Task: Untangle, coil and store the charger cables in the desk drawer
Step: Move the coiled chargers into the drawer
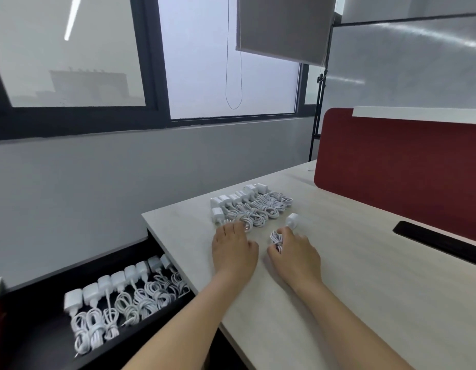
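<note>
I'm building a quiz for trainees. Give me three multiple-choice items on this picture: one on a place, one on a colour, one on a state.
1. Where do the stored chargers lie? A in the open drawer; B on the windowsill; C on the floor.
2. What colour is the desk divider? A blue; B red; C green.
3. What is the right hand doing? A lying flat, empty; B holding a pen; C gripping a coiled cable.
Answers: 1 A, they line the drawer; 2 B, it is red; 3 C, it curls round the cable.

Coiled white charger cables (119, 300) fill open drawer (84, 268); second row (254, 208) on desk (338, 303); single coil (276, 240) just beside.
</note>
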The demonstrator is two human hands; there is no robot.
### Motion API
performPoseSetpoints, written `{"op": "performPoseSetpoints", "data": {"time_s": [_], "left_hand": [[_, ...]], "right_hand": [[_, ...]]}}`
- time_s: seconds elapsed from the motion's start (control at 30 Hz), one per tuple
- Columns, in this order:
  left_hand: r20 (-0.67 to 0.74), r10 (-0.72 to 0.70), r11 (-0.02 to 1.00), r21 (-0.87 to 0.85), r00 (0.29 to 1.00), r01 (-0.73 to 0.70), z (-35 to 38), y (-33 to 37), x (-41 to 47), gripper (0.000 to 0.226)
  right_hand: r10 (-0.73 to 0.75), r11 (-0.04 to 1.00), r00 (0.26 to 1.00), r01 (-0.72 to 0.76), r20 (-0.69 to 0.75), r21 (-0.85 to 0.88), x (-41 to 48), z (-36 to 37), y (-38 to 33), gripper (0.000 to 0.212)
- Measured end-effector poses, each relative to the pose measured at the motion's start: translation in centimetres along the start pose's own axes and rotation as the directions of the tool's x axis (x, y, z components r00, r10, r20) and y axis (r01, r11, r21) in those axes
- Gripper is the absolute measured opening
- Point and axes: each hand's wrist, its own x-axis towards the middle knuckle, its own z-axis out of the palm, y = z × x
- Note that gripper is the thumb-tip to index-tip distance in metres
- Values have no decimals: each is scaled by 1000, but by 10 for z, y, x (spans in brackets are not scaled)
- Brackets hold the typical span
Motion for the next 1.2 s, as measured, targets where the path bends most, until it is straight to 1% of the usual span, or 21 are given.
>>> {"op": "performPoseSetpoints", "data": {"time_s": [0.07,0.13,0.2,0.27,0.37,0.43,0.5,0.6,0.67,0.73,0.77,0.83,0.87,0.93,0.97,1.0,1.03,1.07,1.1,1.17,1.2], "left_hand": [[-17,20,1000,-12,1000,-20,-6,-1,-5,37],[-15,17,997,-80,1000,-18,-12,-1,-11,30],[-4,-19,979,-202,1000,18,-19,0,-21,26],[8,-69,939,-337,998,68,-26,1,-29,23],[83,-116,862,-487,990,142,-31,2,-40,18],[122,-104,852,-501,987,152,-33,4,-46,18],[121,-108,858,-490,987,154,-34,7,-50,18],[113,-131,858,-484,985,170,-35,9,-54,22],[147,-150,827,-523,978,205,-38,9,-52,22],[226,-164,747,-607,960,270,-45,9,-49,20],[282,-163,672,-670,946,316,-49,10,-47,23],[384,-144,519,-755,912,400,-56,12,-46,30],[405,-132,494,-764,905,414,-59,12,-47,30],[410,-122,515,-752,904,411,-62,10,-49,29],[400,-133,549,-732,907,403,-61,8,-50,28],[391,-161,581,-705,906,407,-61,7,-50,26],[395,-203,588,-683,896,434,-60,6,-50,23],[431,-247,551,-674,868,492,-61,7,-49,22],[501,-274,470,-675,821,569,-62,8,-48,22],[658,-247,270,-659,711,703,-69,12,-46,22],[716,-216,200,-633,664,748,-73,13,-45,25]], "right_hand": [[9,1000,1000,-9,-7,-1,-1,1,2,32],[19,1000,1000,-19,9,17,-4,0,1,32],[33,998,999,-34,14,44,-10,-2,-1,31],[51,996,999,-51,3,78,-17,-4,-4,28],[65,991,998,-67,21,120,-29,-10,-6,24],[66,985,997,-72,42,157,-38,-13,-7,23],[53,980,997,-63,58,189,-45,-15,-8,24],[49,969,994,-71,94,238,-55,-18,-9,30],[42,967,993,-69,115,245,-61,-20,-11,35],[32,975,991,-59,128,215,-69,-22,-13,47],[23,982,992,-45,125,182,-72,-22,-14,52],[12,994,995,-23,98,106,-76,-22,-16,56],[11,997,997,-16,76,74,-77,-23,-15,54],[-6,1000,999,5,33,27,-79,-26,-15,49],[-12,1000,1000,12,21,20,-80,-28,-16,47],[-13,1000,1000,12,22,29,-81,-29,-16,46],[-10,999,999,9,34,53,-82,-30,-18,45],[-2,996,999,-3,53,91,-83,-31,-19,45],[14,990,998,-23,69,142,-84,-32,-20,43],[54,962,994,-76,90,263,-84,-35,-21,38],[73,939,993,-101,98,328,-84,-36,-20,35]]}}
